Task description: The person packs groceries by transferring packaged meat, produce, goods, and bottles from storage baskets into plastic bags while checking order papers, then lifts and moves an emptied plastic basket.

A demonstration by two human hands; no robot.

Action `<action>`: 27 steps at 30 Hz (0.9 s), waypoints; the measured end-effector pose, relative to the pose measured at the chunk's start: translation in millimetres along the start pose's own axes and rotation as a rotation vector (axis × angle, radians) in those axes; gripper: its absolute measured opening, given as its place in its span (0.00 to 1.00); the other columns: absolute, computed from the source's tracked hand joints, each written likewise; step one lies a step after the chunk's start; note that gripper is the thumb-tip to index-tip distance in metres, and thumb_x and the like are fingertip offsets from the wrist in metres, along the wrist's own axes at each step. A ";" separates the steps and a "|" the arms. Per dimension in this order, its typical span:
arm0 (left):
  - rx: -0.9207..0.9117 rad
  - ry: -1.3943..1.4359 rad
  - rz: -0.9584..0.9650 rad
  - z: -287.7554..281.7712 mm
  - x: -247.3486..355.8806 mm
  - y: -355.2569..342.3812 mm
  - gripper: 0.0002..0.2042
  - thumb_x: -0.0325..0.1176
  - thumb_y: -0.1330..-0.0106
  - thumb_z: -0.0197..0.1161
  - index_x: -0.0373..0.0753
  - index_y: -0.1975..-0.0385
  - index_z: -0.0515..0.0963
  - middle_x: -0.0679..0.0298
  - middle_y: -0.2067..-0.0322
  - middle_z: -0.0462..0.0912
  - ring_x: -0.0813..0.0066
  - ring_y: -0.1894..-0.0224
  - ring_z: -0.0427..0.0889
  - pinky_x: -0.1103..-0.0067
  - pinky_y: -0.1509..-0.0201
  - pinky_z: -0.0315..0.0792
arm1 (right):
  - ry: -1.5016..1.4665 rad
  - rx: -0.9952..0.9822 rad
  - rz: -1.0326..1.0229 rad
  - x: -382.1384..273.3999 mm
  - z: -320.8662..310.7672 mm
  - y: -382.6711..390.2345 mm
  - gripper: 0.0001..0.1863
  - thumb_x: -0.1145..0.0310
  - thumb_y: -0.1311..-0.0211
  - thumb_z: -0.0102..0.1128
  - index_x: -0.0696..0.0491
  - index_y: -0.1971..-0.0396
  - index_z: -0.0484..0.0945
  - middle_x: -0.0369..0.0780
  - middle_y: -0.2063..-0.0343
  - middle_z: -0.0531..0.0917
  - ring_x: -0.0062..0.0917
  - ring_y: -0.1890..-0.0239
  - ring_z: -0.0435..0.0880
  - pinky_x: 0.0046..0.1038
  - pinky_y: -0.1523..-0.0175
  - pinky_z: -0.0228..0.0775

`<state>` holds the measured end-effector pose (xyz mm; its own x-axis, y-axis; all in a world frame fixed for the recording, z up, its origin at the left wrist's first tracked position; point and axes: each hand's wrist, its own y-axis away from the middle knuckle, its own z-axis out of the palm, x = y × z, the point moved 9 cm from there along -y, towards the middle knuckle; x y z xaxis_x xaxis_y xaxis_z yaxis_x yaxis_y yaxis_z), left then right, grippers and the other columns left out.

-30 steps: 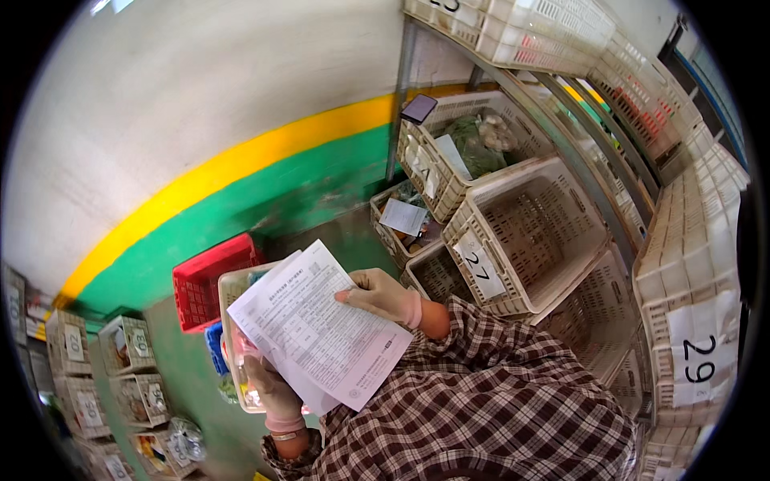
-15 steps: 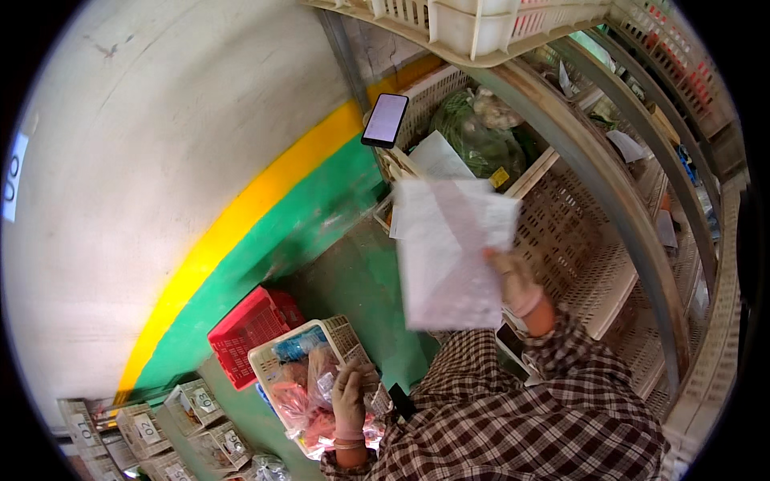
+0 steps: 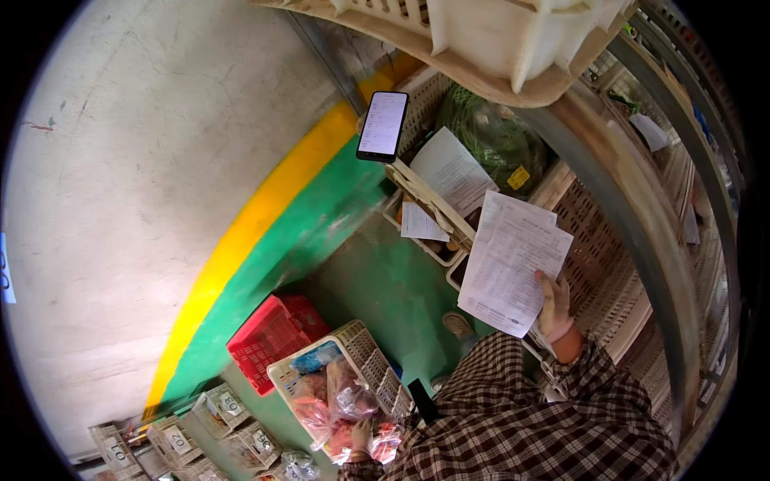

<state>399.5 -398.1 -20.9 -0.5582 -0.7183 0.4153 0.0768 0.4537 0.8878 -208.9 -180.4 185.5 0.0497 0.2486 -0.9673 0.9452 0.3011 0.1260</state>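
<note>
My right hand (image 3: 555, 309), in a pale glove, is closed on the edge of several printed paper sheets (image 3: 513, 268). The sheets fan out slightly in front of the shelf crates. Low in the view, my left hand (image 3: 362, 438) is down among clear plastic bags of reddish goods (image 3: 321, 401). A cream crate (image 3: 385, 370) holds these bags and a blue packet (image 3: 315, 357). The left fingertips blend with the bags, so whether they grip one cannot be made out.
A lit phone (image 3: 382, 125) rests at the shelf crate's corner, near another printed sheet (image 3: 453, 172) and bagged green vegetables (image 3: 497, 144). A white crate (image 3: 497, 48) overhangs above. Metal shelf rails (image 3: 634, 184) curve along the right. A red crate (image 3: 274, 341) stands on the green floor.
My right hand has moved right with the sheets, which now show their print. My left hand has lowered onto the bags in the cream crate. The view has shifted a little.
</note>
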 end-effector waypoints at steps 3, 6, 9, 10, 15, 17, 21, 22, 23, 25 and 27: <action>-0.017 0.017 0.111 28.2 58.4 -4.3 0.10 0.33 0.32 0.51 0.35 0.61 0.77 0.65 0.70 0.80 0.76 0.72 0.78 0.82 0.71 0.72 | -0.043 -0.135 -0.129 6.4 3.5 0.7 0.33 0.46 0.35 0.40 0.65 0.52 0.70 0.49 0.55 0.74 0.31 0.56 0.75 0.30 0.52 0.68; -0.077 0.068 0.139 45.9 85.4 -11.2 0.10 0.33 0.32 0.50 0.36 0.62 0.77 0.67 0.71 0.80 0.79 0.73 0.78 0.84 0.72 0.71 | 0.185 -0.140 -0.206 51.6 -15.4 -0.7 0.37 0.42 0.33 0.31 0.62 0.41 0.60 0.51 0.45 0.66 0.35 0.46 0.69 0.33 0.41 0.61; -0.214 0.081 0.086 73.2 98.5 -10.7 0.11 0.33 0.31 0.49 0.38 0.59 0.77 0.68 0.71 0.80 0.83 0.74 0.76 0.87 0.74 0.67 | 0.458 0.129 -0.221 53.9 -73.5 -20.1 0.34 0.46 0.31 0.25 0.59 0.37 0.52 0.49 0.39 0.58 0.36 0.39 0.61 0.36 0.35 0.50; -0.198 0.030 0.112 73.3 99.5 -10.1 0.11 0.33 0.32 0.49 0.38 0.59 0.78 0.68 0.71 0.80 0.83 0.75 0.75 0.87 0.73 0.67 | 0.542 0.217 -0.232 48.4 -91.3 -26.4 0.34 0.47 0.30 0.23 0.58 0.35 0.49 0.49 0.37 0.55 0.37 0.37 0.58 0.37 0.33 0.46; -0.108 0.035 0.126 61.8 72.1 -6.0 0.12 0.36 0.32 0.51 0.37 0.60 0.79 0.67 0.70 0.82 0.81 0.73 0.78 0.84 0.71 0.70 | 0.584 0.393 -0.373 -29.5 -110.7 -51.5 0.30 0.51 0.29 0.24 0.57 0.36 0.51 0.47 0.36 0.55 0.37 0.36 0.59 0.37 0.33 0.46; -0.021 0.076 0.233 33.9 44.8 4.0 0.12 0.35 0.32 0.51 0.36 0.63 0.81 0.66 0.72 0.82 0.78 0.73 0.80 0.82 0.72 0.70 | 0.347 0.345 -0.429 -117.7 -35.5 -36.7 0.29 0.52 0.28 0.26 0.57 0.37 0.54 0.47 0.38 0.59 0.36 0.38 0.62 0.36 0.34 0.49; 0.250 -0.076 0.230 10.2 -25.7 23.9 0.26 0.54 0.36 0.48 0.33 0.75 0.80 0.50 0.81 0.79 0.63 0.76 0.81 0.70 0.69 0.71 | 0.219 -0.261 -0.881 -192.6 107.0 50.7 0.31 0.49 0.30 0.33 0.59 0.39 0.57 0.47 0.49 0.71 0.34 0.45 0.68 0.34 0.40 0.57; 0.287 -0.071 0.202 14.3 -22.5 40.3 0.27 0.54 0.36 0.45 0.34 0.76 0.80 0.50 0.80 0.80 0.60 0.75 0.81 0.69 0.66 0.72 | 0.108 -0.488 -0.779 -181.6 131.5 74.5 0.34 0.46 0.32 0.35 0.60 0.38 0.57 0.47 0.52 0.72 0.33 0.48 0.69 0.33 0.43 0.59; 0.300 -0.028 0.271 14.2 -13.4 69.8 0.28 0.55 0.36 0.44 0.35 0.74 0.80 0.51 0.80 0.80 0.58 0.75 0.81 0.68 0.65 0.72 | 0.000 -0.680 -0.637 -171.5 152.9 95.7 0.38 0.42 0.34 0.36 0.60 0.38 0.56 0.46 0.54 0.74 0.32 0.50 0.71 0.32 0.46 0.62; 0.466 0.116 0.361 -13.6 -88.0 95.4 0.25 0.54 0.36 0.46 0.36 0.70 0.81 0.55 0.77 0.82 0.61 0.73 0.81 0.72 0.63 0.73 | -0.009 -0.969 -0.498 -162.8 206.6 160.3 0.46 0.32 0.41 0.38 0.60 0.37 0.56 0.44 0.59 0.76 0.29 0.54 0.72 0.28 0.52 0.64; 0.583 0.348 0.222 -40.4 -142.7 155.7 0.21 0.47 0.37 0.49 0.35 0.69 0.81 0.58 0.74 0.83 0.68 0.72 0.81 0.76 0.62 0.73 | -0.017 -1.169 -0.810 -172.9 243.6 234.4 0.40 0.38 0.37 0.38 0.60 0.39 0.59 0.47 0.53 0.73 0.31 0.50 0.71 0.31 0.45 0.62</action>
<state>524.5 -246.3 66.1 -0.2770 -0.6588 0.6995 -0.3505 0.7471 0.5648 82.6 -377.1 328.7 -0.3561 -0.3652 -0.8602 -0.0918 0.9297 -0.3567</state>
